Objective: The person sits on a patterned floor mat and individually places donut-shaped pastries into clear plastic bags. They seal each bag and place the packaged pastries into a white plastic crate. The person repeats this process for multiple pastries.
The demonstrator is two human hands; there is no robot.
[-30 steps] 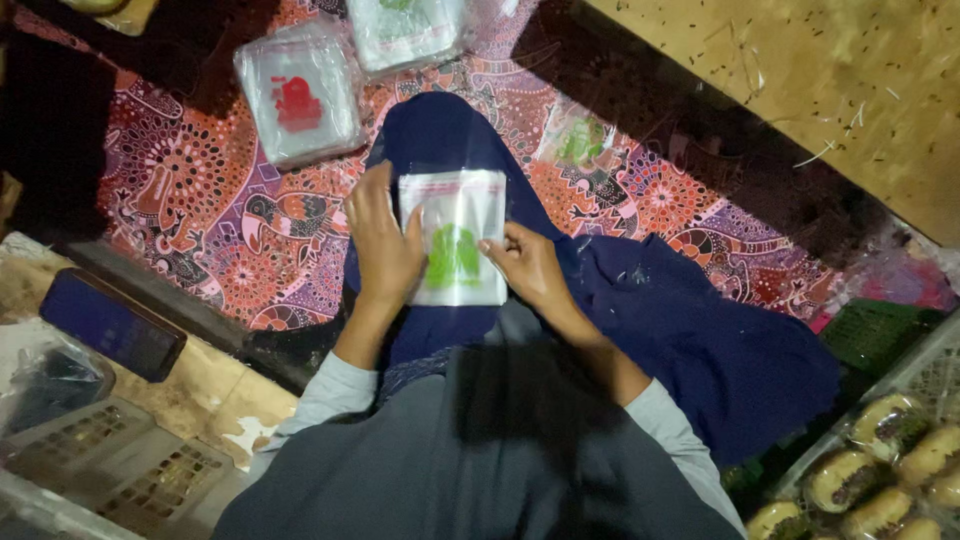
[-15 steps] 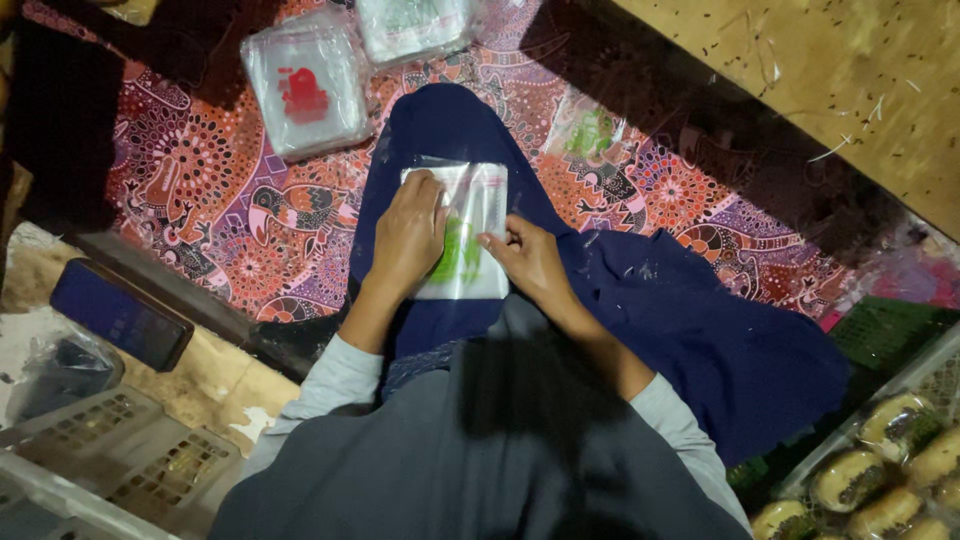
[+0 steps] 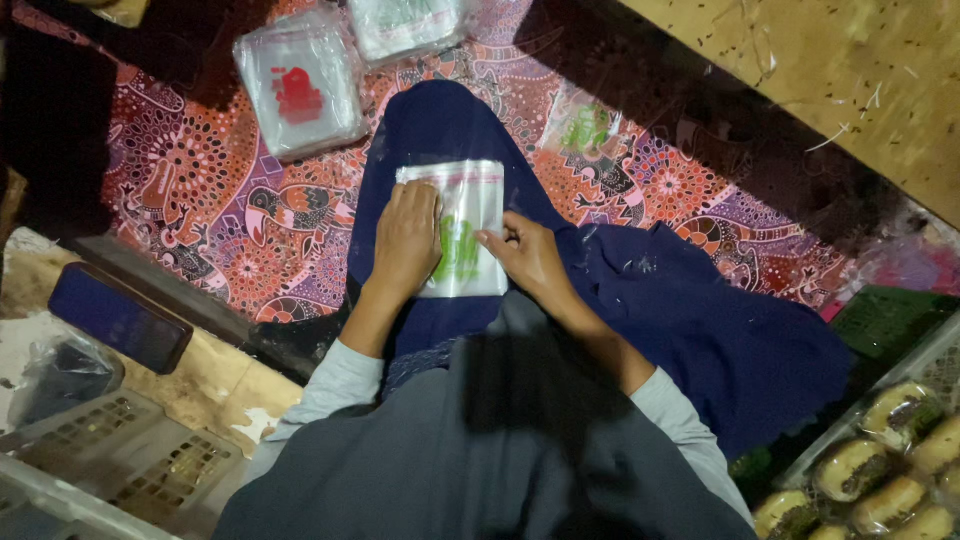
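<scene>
I'd keep my left hand [image 3: 405, 240] flat, fingers together, pinning the bag [image 3: 462, 228] while my right hand [image 3: 527, 256], fingertips pinched on its edge, peels slowly.

Patterned red mat [image 3: 200, 210] on floor w/ 2 stacks of clear bags [image 3: 300, 85] [image 3: 405, 25], 1 loose green-print bag [image 3: 585, 130]

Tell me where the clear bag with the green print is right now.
The clear bag with the green print lies mid-frame on the blue-clothed lap, under the left hand and right hand.
</scene>
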